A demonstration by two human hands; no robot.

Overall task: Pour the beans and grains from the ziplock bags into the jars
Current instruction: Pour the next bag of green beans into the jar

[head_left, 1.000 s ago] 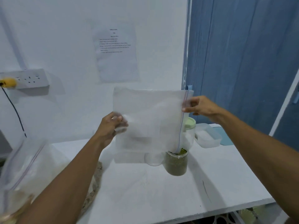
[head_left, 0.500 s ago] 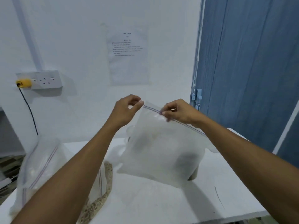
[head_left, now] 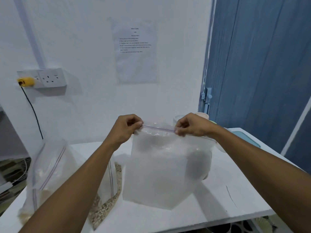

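Observation:
An empty clear ziplock bag (head_left: pixel 161 174) hangs upright over the white table (head_left: pixel 227 207). My left hand (head_left: pixel 125 130) pinches the zip strip at its left end. My right hand (head_left: pixel 191 126) pinches the same strip further right. Through the bag's right side a dark jar (head_left: pixel 199 165) shows dimly, its contents hidden. At the left stands a ziplock bag of pale grain (head_left: pixel 45 179). Another ziplock bag of brownish grain (head_left: pixel 107 195) lies partly under my left forearm.
Jar lids (head_left: pixel 202 116) peek out behind my right hand, and a light container with a teal lid (head_left: pixel 247 138) sits at the table's back right. A blue door (head_left: pixel 260 73) stands at the right. A wall socket with a yellow plug (head_left: pixel 27 81) and black cable is at the left.
The bag was held high and sideways over the green-filled jar; both hands have lowered it, turned it upright and moved to its zip strip. The view has shifted left.

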